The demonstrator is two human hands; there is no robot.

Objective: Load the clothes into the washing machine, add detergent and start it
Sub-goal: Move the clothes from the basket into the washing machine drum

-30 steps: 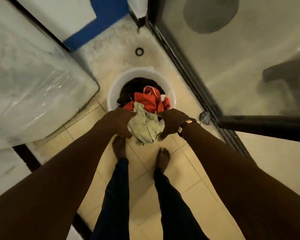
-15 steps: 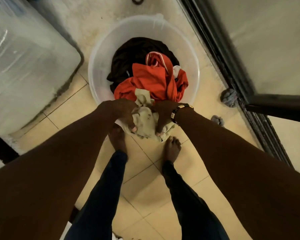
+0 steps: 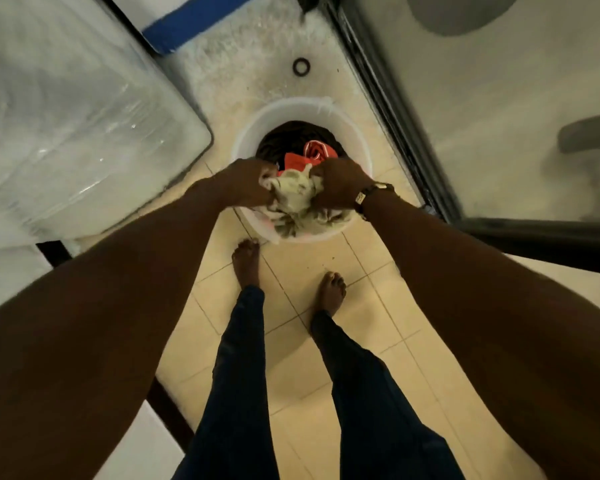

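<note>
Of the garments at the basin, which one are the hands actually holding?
The pale cream garment, gripped by the left hand and right hand. The red garment and dark garment lie untouched in the basin.

The pale cloth [image 3: 293, 195] hides the near part of the white basin [image 3: 362, 150] and most of the red garment [image 3: 305, 155]; the dark garment [image 3: 288, 136] beneath shows only at the far side. The fingertips of the left hand [image 3: 245, 183] and right hand [image 3: 340, 185] are buried in the cloth's folds. The plastic-wrapped appliance [image 3: 66, 133] at left is blurred and cut off by the left edge (its make and controls cannot be read). Behind the glass door [image 3: 499, 109] at right, grey shapes are too smeared to tell.
</note>
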